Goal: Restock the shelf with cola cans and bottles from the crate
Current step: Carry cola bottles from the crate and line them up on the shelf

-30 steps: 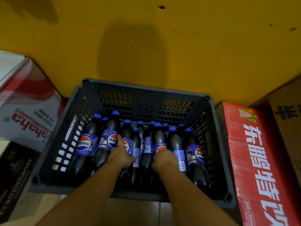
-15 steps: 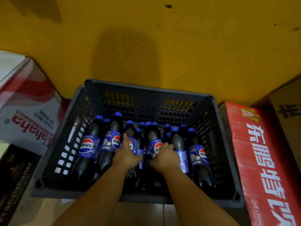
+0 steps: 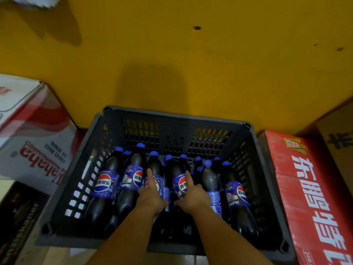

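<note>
My left hand [image 3: 151,197] grips one cola bottle [image 3: 155,165], my right hand [image 3: 193,196] its neighbour [image 3: 178,170]; I'd draw both straight up, clear of the crate [image 3: 172,114].

The left hand [image 3: 151,197] and right hand [image 3: 193,197] hide the lower halves of two bottles [image 3: 155,166]. Rear ones show only caps [image 3: 197,159] (blue). The red carton [image 3: 315,197] runs off-frame; the white carton's [image 3: 38,150] small print blurs.

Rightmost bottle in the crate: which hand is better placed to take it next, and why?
Right. The right hand lies nearer the rightmost bottle; the left hand would have to cross it. Each grips a middle bottle.
</note>
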`<action>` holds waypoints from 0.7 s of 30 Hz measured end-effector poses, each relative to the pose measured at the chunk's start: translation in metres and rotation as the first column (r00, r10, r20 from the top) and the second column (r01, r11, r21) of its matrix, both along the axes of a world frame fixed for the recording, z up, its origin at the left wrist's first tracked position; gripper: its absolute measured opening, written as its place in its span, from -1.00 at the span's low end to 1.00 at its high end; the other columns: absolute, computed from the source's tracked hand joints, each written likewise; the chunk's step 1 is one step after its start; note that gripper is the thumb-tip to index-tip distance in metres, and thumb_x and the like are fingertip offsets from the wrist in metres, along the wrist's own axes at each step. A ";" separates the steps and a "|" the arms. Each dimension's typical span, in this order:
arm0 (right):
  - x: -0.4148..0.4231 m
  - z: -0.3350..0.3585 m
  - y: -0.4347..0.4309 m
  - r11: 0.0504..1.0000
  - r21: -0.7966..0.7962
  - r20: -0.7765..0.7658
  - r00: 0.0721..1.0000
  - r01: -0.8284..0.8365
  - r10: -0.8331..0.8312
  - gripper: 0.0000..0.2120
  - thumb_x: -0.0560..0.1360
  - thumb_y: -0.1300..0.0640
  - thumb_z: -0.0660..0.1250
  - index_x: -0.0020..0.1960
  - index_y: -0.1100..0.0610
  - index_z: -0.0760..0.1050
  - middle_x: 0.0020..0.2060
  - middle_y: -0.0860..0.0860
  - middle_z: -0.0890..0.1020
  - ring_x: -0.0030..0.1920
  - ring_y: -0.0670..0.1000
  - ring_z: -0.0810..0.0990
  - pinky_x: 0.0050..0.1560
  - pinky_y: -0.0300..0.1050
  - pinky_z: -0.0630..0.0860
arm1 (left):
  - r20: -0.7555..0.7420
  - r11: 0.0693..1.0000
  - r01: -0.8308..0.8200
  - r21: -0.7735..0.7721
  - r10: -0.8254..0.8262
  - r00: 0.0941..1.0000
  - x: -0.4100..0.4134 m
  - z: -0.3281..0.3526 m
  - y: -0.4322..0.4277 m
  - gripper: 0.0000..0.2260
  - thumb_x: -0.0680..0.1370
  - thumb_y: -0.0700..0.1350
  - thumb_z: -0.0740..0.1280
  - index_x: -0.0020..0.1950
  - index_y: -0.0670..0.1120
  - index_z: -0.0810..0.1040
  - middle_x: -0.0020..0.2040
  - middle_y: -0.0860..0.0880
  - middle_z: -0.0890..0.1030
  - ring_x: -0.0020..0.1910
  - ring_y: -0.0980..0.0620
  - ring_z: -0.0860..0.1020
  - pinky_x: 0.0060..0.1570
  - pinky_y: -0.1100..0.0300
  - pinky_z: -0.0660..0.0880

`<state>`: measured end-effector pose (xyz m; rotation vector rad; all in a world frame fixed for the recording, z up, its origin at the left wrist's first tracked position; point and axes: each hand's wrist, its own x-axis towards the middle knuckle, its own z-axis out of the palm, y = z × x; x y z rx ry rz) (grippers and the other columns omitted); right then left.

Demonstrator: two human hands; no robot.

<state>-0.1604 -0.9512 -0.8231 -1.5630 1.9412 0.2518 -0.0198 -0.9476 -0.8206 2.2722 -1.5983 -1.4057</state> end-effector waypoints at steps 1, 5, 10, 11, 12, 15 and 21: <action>-0.001 0.000 0.000 0.999 0.002 0.011 0.999 0.050 -0.050 0.00 0.37 -0.13 0.42 0.53 0.00 -0.20 0.29 0.15 0.36 0.22 0.13 0.47 0.11 -0.04 0.46 | -0.007 1.000 -0.015 0.000 0.015 1.000 0.000 -0.001 0.000 0.06 0.44 -0.06 0.44 0.44 0.08 -0.48 0.40 -0.37 0.13 0.06 -0.16 0.54 0.09 0.14 0.46; -0.003 0.003 -0.003 0.978 0.099 0.112 0.975 0.182 -0.192 -0.19 0.27 -0.13 0.45 0.39 0.14 0.23 0.26 0.11 0.39 0.23 0.12 0.46 0.18 -0.06 0.45 | -0.050 0.984 -0.177 -0.005 0.176 0.983 0.003 -0.002 -0.006 0.04 0.37 -0.04 0.43 0.51 0.02 -0.34 0.34 -0.22 0.38 0.16 -0.15 0.50 0.08 0.12 0.46; -0.005 0.000 0.002 0.950 0.196 0.274 0.916 0.245 -0.293 -0.05 0.22 -0.02 0.51 0.45 0.19 0.09 0.28 0.12 0.45 0.23 0.14 0.46 0.21 0.00 0.46 | -0.227 0.916 -0.397 0.060 0.400 0.888 0.006 -0.001 -0.007 -0.05 0.33 -0.15 0.46 0.55 -0.01 -0.07 0.27 -0.18 0.44 0.14 -0.16 0.49 0.02 0.11 0.47; -0.007 0.000 0.002 0.956 0.179 0.268 0.923 0.233 -0.275 -0.09 0.24 -0.01 0.51 0.42 0.19 0.12 0.25 0.11 0.47 0.21 0.14 0.48 0.19 -0.01 0.47 | -0.270 0.901 -0.426 0.077 0.430 0.861 0.007 -0.002 -0.007 -0.04 0.31 -0.17 0.48 0.55 -0.01 -0.04 0.26 -0.18 0.45 0.12 -0.16 0.50 0.04 0.07 0.50; -0.009 0.000 0.002 0.962 0.158 0.262 0.929 0.225 -0.260 -0.15 0.24 -0.01 0.51 0.37 0.18 0.16 0.22 0.11 0.49 0.18 0.13 0.50 0.15 -0.02 0.48 | -0.304 0.892 -0.443 0.090 0.449 0.840 0.007 -0.002 -0.007 -0.03 0.30 -0.20 0.49 0.55 -0.02 -0.04 0.26 -0.18 0.45 0.12 -0.17 0.50 0.04 0.04 0.51; -0.014 0.000 0.001 0.958 0.125 0.288 0.915 0.257 -0.282 -0.25 0.22 -0.02 0.52 0.26 0.15 0.21 0.13 0.08 0.53 0.08 0.11 0.55 0.07 -0.02 0.52 | -0.343 0.885 -0.452 0.110 0.461 0.819 0.007 0.000 -0.007 -0.01 0.32 -0.23 0.50 0.55 -0.03 -0.08 0.31 -0.18 0.41 0.15 -0.17 0.48 0.06 0.04 0.49; -0.015 0.012 -0.004 0.914 0.021 0.494 0.791 0.405 -0.362 -0.13 0.21 0.04 0.51 0.41 0.00 0.16 0.10 0.03 0.57 0.03 0.09 0.58 0.09 0.00 0.52 | -0.316 0.890 -0.452 -0.053 0.415 0.853 0.006 0.015 -0.005 -0.02 0.31 -0.07 0.55 0.55 -0.03 -0.01 0.40 -0.13 0.38 0.27 -0.12 0.45 0.25 0.05 0.41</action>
